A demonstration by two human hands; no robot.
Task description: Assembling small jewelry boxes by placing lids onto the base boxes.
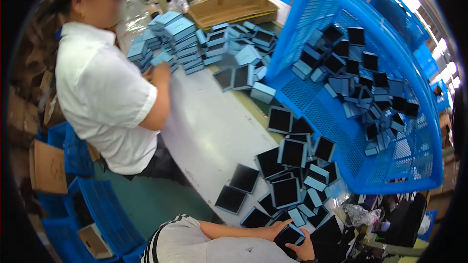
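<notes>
A small light-blue box with a dark face (288, 236) is held low in the view, close to my body. My left hand (278, 229) grips it from the left, its fingers along the upper edge. On the other side my right hand (304, 249) closes round it, with the thumb against its side. Just beyond my hands lies a loose heap of similar boxes (286, 193), many with the dark face up and some on edge. Two more such boxes (230, 199) lie flat to the left of the heap.
A large blue plastic crate (336, 134) stands tilted at the right, with many similar boxes inside. Across the white table (209, 131), a co-worker in a white shirt (105, 83) handles stacked light-blue boxes (180, 31). Behind them is a cardboard tray (234, 10). Blue bins (102, 209) stand at lower left.
</notes>
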